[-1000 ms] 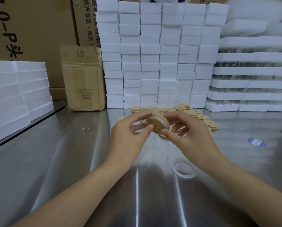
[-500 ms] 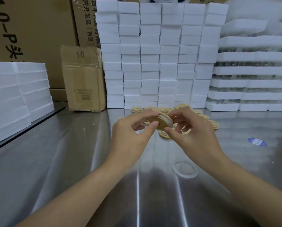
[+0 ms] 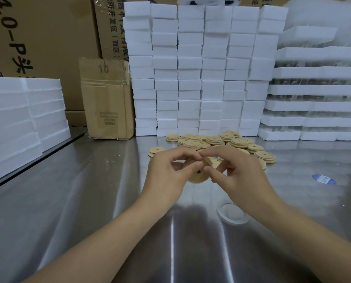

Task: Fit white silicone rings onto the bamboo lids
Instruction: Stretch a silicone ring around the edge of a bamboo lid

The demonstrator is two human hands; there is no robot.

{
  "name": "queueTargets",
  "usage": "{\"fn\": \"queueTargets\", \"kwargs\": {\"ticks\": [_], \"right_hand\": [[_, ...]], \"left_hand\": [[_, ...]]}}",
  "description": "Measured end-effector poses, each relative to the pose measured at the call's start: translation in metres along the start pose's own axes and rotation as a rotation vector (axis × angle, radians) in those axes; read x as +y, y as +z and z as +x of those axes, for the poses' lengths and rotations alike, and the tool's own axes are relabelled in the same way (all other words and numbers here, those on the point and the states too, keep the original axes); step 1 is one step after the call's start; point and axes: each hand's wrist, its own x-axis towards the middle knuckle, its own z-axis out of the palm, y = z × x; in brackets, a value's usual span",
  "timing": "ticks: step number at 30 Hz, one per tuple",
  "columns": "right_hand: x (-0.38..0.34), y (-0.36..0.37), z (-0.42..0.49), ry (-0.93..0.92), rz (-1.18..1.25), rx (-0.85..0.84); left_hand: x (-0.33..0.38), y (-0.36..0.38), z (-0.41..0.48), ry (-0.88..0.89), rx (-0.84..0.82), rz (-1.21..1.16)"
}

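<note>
Lid (image 3: 197,177) pinched between left hand (image 3: 166,174), right hand (image 3: 237,176).

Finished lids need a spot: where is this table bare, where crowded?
Bare table spreads from the left hand out to the foam slabs and cardboard box, and around the blue sticker. Crowded: the lid pile behind the bamboo lid both hands grip, and the loose ring beside the right hand.

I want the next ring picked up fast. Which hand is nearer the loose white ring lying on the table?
Right. The right hand is just beyond the white ring; the left hand is farther off to the ring's left. Both hold a bamboo lid.
</note>
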Motion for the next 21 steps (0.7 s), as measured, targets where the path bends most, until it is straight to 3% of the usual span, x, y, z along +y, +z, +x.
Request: {"fn": "queueTargets", "kwargs": {"ticks": [7,21], "right_hand": [[0.001,-0.001,0.002,0.031,0.017,-0.025],[0.013,-0.019,0.010,0.115,-0.089,-0.397]], "left_hand": [[-0.003,-0.001,0.000,-0.036,0.013,0.015],[-0.012,-0.005,-0.003,-0.118,-0.095,0.124]]}}
